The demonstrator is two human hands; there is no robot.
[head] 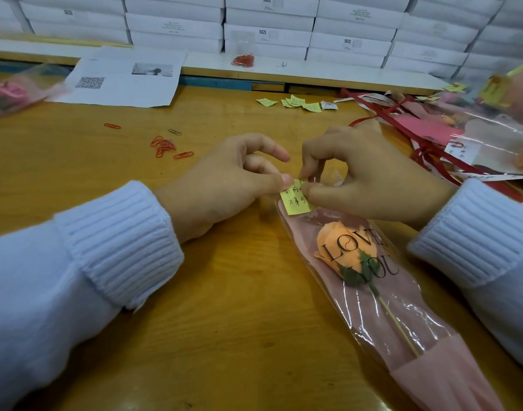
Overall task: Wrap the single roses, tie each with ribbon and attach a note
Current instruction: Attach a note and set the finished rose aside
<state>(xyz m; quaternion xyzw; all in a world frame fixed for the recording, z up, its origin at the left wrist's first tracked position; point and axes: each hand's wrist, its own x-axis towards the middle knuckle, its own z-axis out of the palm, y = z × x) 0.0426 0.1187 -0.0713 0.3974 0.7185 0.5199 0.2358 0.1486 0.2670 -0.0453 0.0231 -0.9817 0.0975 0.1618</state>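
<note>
Your orange rose [340,244] lies on the wooden table [224,336] just right of centre, bloom away from you and thin stem toward you. It sits inside a clear-and-pink sleeve [426,372] printed "LOVE YOU". At the sleeve's top edge sits a small yellow note [295,201] with handwritten characters. Your left hand [224,185] pinches its upper left corner, forefinger lifted clear. Your right hand [373,179] pinches its right side between thumb and forefinger.
</note>
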